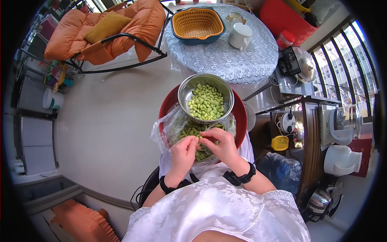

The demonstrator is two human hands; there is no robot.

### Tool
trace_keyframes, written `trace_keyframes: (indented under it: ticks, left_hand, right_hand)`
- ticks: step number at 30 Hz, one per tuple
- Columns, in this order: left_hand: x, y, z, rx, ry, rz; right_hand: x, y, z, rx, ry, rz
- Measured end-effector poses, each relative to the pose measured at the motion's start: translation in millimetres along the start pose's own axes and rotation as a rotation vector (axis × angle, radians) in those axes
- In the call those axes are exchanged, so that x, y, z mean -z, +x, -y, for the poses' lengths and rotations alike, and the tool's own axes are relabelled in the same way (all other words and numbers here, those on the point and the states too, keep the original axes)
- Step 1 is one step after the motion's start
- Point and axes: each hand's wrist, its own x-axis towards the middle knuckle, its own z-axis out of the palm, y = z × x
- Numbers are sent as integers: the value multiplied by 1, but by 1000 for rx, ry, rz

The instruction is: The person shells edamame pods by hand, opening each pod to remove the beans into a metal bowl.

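Both hands meet over a clear plastic bag point(163, 129) of green edamame pods point(203, 154). Between their fingertips is a small green edamame pod point(199, 137), partly covered by the fingers. My left hand point(184, 152) pinches it from the left, and my right hand point(221, 145) pinches it from the right. Just beyond the hands, a steel bowl point(182, 105) holds a heap of shelled pale green beans point(206, 101). The bowl rests at the far side of a red basin point(242, 121), which also contains the bag.
A round table point(246, 66) with a patterned cover stands ahead, bearing an orange basket point(197, 23) in a blue tub and a white mug point(240, 35). An orange cushioned chair point(141, 24) is at far left. On the right, a wooden shelf point(312, 137) holds household items.
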Motion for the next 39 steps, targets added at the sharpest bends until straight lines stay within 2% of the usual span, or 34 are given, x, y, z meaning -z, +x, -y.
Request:
trace_keyframes:
  ticks: [3,9,12,15,25,30,32,34,36,39]
  left_hand:
    - [3,0,-2,48,-31,34]
    - [3,-1,-6,25,4,54]
    - [3,-1,-7,20,27,39]
    - [-2,-1,3,36,-72,-14]
    - [3,2,4,47,47,-48]
    - [5,3,4,-19,96,-32]
    - [6,3,0,-66,96,-23]
    - [5,2,1,-113,97,-15]
    - [2,0,5,-12,22,-42]
    - [6,1,2,58,-15,-38]
  right_hand:
    - [0,-1,1,61,-56,-5]
    - [3,-1,-2,7,-53,-17]
    - [4,0,3,47,-70,-82]
    - [6,-1,14,159,-56,-10]
    - [-2,-5,6,95,-68,81]
    - [0,-5,5,94,-88,111]
    - [1,-5,1,-110,53,150]
    - [1,-5,1,-133,79,143]
    - [3,-4,3,-157,104,133]
    - [9,3,9,-42,47,37]
